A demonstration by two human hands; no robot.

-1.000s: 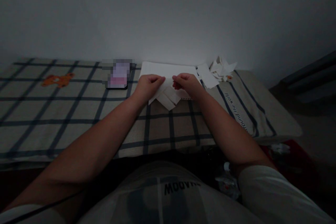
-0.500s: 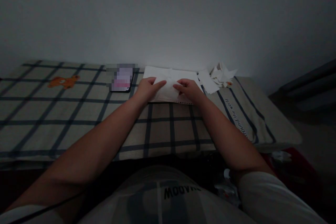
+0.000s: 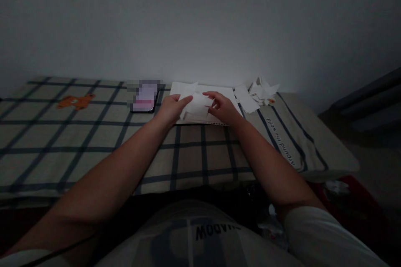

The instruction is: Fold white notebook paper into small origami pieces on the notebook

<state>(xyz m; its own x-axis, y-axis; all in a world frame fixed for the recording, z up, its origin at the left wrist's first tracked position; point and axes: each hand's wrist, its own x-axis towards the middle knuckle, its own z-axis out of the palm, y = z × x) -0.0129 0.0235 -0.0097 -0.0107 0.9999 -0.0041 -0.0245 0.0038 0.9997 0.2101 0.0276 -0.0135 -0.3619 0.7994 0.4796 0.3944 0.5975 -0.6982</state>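
A folded sheet of white paper [image 3: 199, 105] lies tilted over a white spiral-edged notepad [image 3: 223, 117]. My left hand [image 3: 172, 107] pinches the folded paper at its left side, with the thumb on top and the other fingers hidden beneath. At the paper's right edge is my right hand [image 3: 224, 106], its fingers bent and spread apart; whether the fingertips touch the paper is hard to tell in the dim light.
A phone [image 3: 145, 96] lies left of the notepad on the checked tablecloth [image 3: 188, 158]. Right of it are a strip of white paper [image 3: 247, 99] and a folded paper shape [image 3: 265, 91]. The wall [image 3: 200, 25] rises directly behind. A red container [image 3: 354, 196] stands below, at right.
The folded paper has turned and tilted in my left hand. My right hand's fingers have spread from their closer grip and shifted toward the paper's right edge.
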